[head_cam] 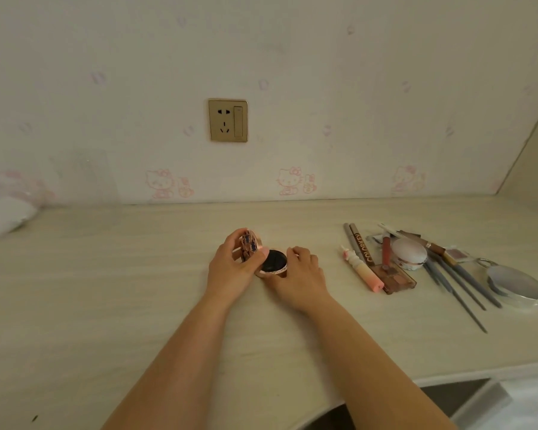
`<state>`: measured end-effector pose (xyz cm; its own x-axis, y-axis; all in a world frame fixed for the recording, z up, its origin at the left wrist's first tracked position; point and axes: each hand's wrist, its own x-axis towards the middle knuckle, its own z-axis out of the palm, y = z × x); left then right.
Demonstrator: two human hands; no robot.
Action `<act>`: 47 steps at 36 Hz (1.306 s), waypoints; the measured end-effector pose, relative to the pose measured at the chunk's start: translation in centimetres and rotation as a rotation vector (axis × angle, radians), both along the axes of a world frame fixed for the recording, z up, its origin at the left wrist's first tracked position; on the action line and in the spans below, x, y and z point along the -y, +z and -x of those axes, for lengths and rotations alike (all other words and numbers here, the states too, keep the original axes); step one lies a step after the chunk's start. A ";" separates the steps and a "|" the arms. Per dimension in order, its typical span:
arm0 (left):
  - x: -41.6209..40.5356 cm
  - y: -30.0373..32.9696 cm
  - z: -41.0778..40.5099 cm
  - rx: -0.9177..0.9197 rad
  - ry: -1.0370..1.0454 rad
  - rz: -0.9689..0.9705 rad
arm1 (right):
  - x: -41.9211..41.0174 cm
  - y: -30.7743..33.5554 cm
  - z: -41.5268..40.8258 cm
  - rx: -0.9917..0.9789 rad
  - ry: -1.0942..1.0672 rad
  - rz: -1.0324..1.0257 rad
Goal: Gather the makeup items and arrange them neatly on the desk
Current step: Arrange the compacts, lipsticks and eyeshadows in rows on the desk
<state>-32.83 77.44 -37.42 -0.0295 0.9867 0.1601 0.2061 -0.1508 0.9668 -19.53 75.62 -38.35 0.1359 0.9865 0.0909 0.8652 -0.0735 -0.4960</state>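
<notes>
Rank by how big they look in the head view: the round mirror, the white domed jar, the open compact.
1. Round mirror, largest.
2. White domed jar and open compact look alike; hands partly cover the compact, so I won't rank them.

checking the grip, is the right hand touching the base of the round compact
Touching. The head view shows the right hand with fingers curled around the rim of the compact base on the desk.

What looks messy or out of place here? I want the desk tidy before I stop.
The makeup pile at the desk's right is jumbled: pencils and brushes cross at angles, some lying over the eyeshadow palette. The round compact stands open, held by the left hand and right hand.
</notes>
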 end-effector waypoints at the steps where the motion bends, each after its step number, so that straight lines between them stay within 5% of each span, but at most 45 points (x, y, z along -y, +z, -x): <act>1: -0.1 0.0 0.1 0.016 -0.005 0.003 | -0.1 -0.1 -0.1 0.043 0.008 -0.008; 13: -1.2 -0.1 1.8 0.258 -0.177 0.087 | -1.3 -0.3 -0.8 0.225 -0.003 -0.095; 19: -2.2 -0.7 1.7 0.161 -0.172 0.091 | -2.4 0.1 -0.9 0.246 -0.005 -0.069; 28: -5.5 -0.1 1.2 -0.265 -0.053 0.013 | -6.7 0.2 -0.4 0.216 -0.008 -0.029; 47: -16.3 -0.5 2.2 -0.306 0.040 -0.035 | -18.0 0.0 1.3 0.201 -0.045 -0.039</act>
<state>-34.99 93.71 -37.90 -0.0136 0.9794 0.2017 0.4936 -0.1688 0.8531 -20.82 93.64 -38.36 0.1554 0.9750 0.1588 0.9433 -0.0987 -0.3170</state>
